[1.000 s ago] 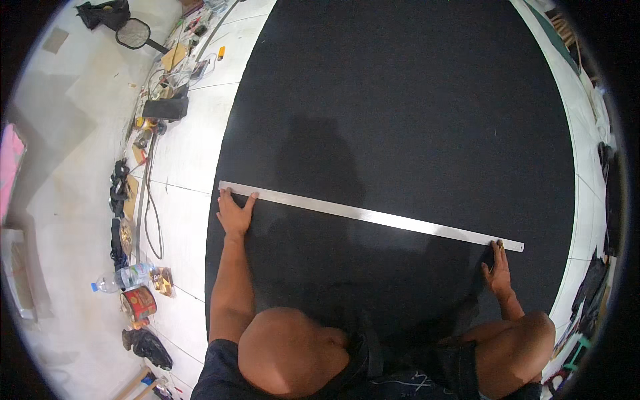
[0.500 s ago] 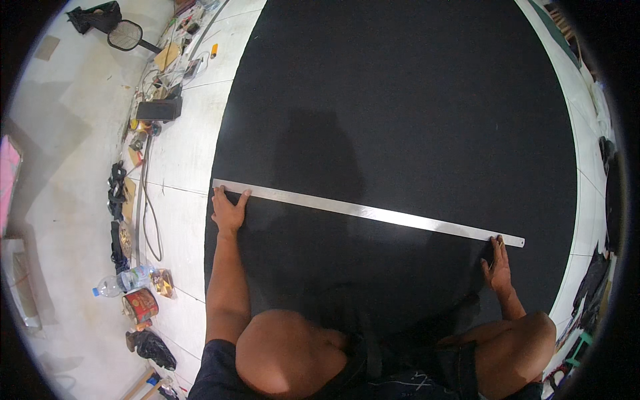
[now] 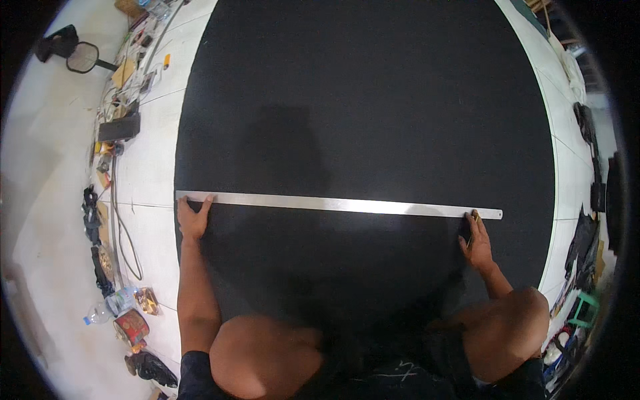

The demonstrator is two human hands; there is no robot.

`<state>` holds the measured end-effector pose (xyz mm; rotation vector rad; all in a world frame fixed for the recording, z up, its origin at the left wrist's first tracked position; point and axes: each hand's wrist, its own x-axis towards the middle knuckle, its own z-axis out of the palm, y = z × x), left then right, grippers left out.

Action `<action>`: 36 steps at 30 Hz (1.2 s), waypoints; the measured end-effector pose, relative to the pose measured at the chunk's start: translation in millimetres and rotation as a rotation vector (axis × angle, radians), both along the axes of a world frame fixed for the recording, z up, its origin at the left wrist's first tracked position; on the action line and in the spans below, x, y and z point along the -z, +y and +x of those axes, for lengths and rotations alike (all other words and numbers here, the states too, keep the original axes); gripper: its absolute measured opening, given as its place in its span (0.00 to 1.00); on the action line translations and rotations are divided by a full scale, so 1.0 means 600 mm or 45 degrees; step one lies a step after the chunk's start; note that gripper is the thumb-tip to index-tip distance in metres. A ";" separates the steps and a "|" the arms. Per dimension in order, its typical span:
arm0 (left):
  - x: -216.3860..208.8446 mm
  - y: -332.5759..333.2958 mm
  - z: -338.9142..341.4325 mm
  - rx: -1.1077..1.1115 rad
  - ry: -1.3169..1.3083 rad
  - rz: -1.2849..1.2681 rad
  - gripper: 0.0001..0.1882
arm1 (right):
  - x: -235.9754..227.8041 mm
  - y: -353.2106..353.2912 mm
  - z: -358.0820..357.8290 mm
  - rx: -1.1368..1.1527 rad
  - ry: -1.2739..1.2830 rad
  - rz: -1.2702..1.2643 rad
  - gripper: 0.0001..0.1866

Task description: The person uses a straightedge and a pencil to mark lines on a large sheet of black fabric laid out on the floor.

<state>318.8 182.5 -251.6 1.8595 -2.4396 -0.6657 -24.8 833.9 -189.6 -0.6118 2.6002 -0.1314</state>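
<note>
A long steel ruler [image 3: 300,202] lies almost straight across a wide sheet of black fabric [image 3: 373,107]. My left hand [image 3: 193,219] presses on the ruler's left end near the fabric's left edge, thumb and fingers spread apart. Close to the ruler's right end, the fingertips of my right hand [image 3: 479,248] touch its lower edge. A thin yellowish stick [image 3: 476,218] shows between the right fingers; its exact kind is too small to make out. My bent knees rest on either side, below the ruler.
White floor tiles [image 3: 157,147] border the fabric. Along the left wall are a black box [image 3: 120,128], cables, a plastic bottle [image 3: 99,313], a red tin [image 3: 131,327] and a black bag [image 3: 152,367]. A green stool [image 3: 584,310] and dark cloth [image 3: 581,243] are at right.
The view has shifted and turned, so the ruler now appears more level and further left. Both hands keep their places on the ruler.
</note>
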 end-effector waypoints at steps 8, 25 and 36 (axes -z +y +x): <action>-0.011 0.002 -0.018 0.064 -0.181 0.068 0.68 | 0.011 -0.005 -0.017 -0.041 0.041 -0.049 0.37; -0.002 0.001 -0.015 0.178 -0.142 -0.039 0.66 | 0.030 0.008 -0.029 -0.125 0.103 -0.117 0.39; 0.010 -0.006 -0.011 0.174 -0.147 -0.127 0.65 | 0.042 0.010 -0.040 -0.141 0.087 -0.127 0.40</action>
